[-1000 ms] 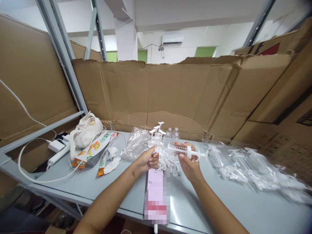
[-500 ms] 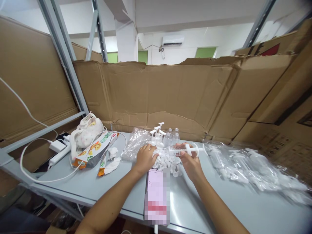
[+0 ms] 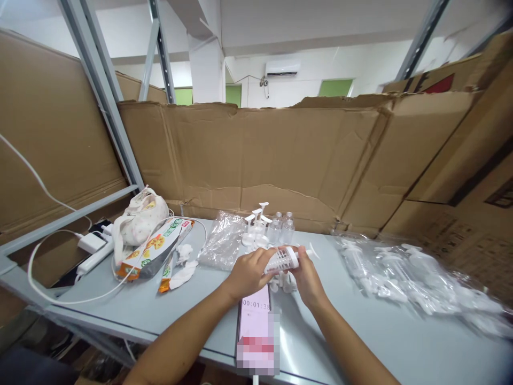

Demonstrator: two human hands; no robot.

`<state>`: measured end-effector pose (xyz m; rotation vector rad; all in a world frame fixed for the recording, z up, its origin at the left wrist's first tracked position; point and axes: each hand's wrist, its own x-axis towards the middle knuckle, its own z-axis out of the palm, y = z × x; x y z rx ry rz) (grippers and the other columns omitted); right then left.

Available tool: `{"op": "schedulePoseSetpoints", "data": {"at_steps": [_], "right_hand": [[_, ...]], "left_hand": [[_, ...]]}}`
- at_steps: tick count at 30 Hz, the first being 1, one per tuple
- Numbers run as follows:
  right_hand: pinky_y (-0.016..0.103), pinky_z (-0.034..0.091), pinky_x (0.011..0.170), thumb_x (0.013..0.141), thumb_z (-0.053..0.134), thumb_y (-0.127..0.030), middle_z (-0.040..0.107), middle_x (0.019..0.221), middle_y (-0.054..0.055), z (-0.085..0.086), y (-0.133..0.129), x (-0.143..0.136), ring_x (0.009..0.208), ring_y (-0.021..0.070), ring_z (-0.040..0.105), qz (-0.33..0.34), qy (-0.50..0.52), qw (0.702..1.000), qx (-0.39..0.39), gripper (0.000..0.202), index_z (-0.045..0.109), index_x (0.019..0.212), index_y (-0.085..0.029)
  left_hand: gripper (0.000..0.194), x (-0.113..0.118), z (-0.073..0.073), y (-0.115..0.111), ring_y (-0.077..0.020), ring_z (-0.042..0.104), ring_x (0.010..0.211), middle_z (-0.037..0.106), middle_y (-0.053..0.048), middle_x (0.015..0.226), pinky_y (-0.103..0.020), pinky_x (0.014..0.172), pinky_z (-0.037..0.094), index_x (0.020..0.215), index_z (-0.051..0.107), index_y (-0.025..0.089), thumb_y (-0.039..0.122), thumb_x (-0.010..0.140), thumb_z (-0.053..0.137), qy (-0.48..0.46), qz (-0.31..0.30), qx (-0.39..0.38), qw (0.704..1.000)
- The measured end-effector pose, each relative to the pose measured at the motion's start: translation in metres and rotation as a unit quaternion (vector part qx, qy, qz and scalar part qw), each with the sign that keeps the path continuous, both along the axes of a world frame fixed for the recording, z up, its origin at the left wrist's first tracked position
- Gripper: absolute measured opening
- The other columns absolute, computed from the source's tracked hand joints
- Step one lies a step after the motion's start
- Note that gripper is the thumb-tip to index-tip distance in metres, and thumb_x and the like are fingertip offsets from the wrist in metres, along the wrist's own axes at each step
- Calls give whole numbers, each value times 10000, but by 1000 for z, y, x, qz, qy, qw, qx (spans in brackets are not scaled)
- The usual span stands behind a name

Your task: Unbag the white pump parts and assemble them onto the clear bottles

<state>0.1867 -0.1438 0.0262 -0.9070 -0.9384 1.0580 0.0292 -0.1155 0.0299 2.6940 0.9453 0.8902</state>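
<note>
Holding the clear tube (image 3: 282, 260) between both hands, we have it lying on its side, just above the middle of the worktop (image 3: 420, 347), nearer the front edge than the cardboard wall (image 3: 280, 155). Our left hand (image 3: 250, 272) has its fingers curled over one end; our right hand (image 3: 306, 278) pinches the white collar end with thumb and fingers, and a white rod juts out beyond it.

As we judge it, this piece is partly put together: the rod sits in the collar end, but our fingers hide the other end, so we cannot tell whether that is finished. Loose small white pieces (image 3: 285, 283) lie beneath our hands, and white T-topped parts (image 3: 256, 224) stand towards the far edge beside clear bottles (image 3: 287, 232), so plenty seems unassembled. Along the right side of the worktop, bagged sets (image 3: 420, 272) look done. A phone (image 3: 255, 315) lies at the front edge, and a crumpled clear bag (image 3: 222, 240) lies left of the T-topped parts.
</note>
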Motion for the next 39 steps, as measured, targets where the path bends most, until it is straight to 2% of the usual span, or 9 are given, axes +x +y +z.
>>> {"op": "schedulePoseSetpoints", "data": {"at_steps": [9,14,20,24,26,28,32,35,39], "right_hand": [[316,466,642,740,521,-630,709,741,37,5,-1,6,709,238,627,-62,-91,994,-25,479,730,850,-214],[357,414,820,681,582,-653,688,951,60,5,8,25,939,277,574,-57,-161,985,7,551,697,998,-217],[332,425,730,715,504,-690,658,987,62,13,11,30,843,230,564,15,-92,994,63,586,667,1058,-244],[278,382,594,813,448,-593,625,802,52,29,19,44,659,162,488,-138,-81,985,71,469,716,826,-210],[259,321,506,824,425,-588,536,651,20,37,24,57,553,138,406,-233,-108,964,74,481,706,849,-198],[251,284,470,819,417,-587,453,567,-11,41,31,70,501,130,360,-272,-190,941,61,502,683,910,-171],[258,324,491,796,422,-559,548,610,19,35,44,75,532,156,449,-215,-407,888,17,478,643,872,-142],[263,333,506,772,457,-531,602,627,43,26,55,64,560,180,492,-166,-459,873,14,415,629,776,-153],[256,329,502,774,459,-484,630,636,51,19,70,46,563,185,512,-119,-501,857,14,356,615,736,-165]], "left_hand": [[500,1,7,-6,-146,588,710,648,-40,969,-240,609,460,1192,479,215,371,741,628,-132,-44,-245,960],[483,0,15,-6,-189,573,979,599,-24,1162,-281,807,460,1187,492,270,324,731,644,-150,-23,-157,976],[484,-4,14,-1,-183,563,1020,585,2,1197,-276,842,456,1196,492,293,299,735,640,-152,-1,-138,979],[478,-9,13,8,-178,586,944,593,0,1166,-261,756,467,1177,492,297,288,722,640,-177,43,-152,971],[493,-12,13,14,-162,605,840,627,-3,1068,-256,709,463,1180,453,282,292,722,634,-211,84,-168,959],[476,-15,13,19,-145,607,737,641,1,964,-251,674,452,1151,417,259,312,727,626,-254,131,-179,941],[426,-17,8,27,-130,579,617,625,28,816,-238,609,422,1069,389,249,362,728,619,-276,188,-182,925],[419,-17,2,30,-133,565,605,608,40,770,-239,609,413,1055,410,258,370,717,629,-232,195,-166,939],[426,-15,-2,30,-141,558,674,614,9,919,-266,676,429,1076,451,260,351,707,643,-192,196,-117,955]]}}
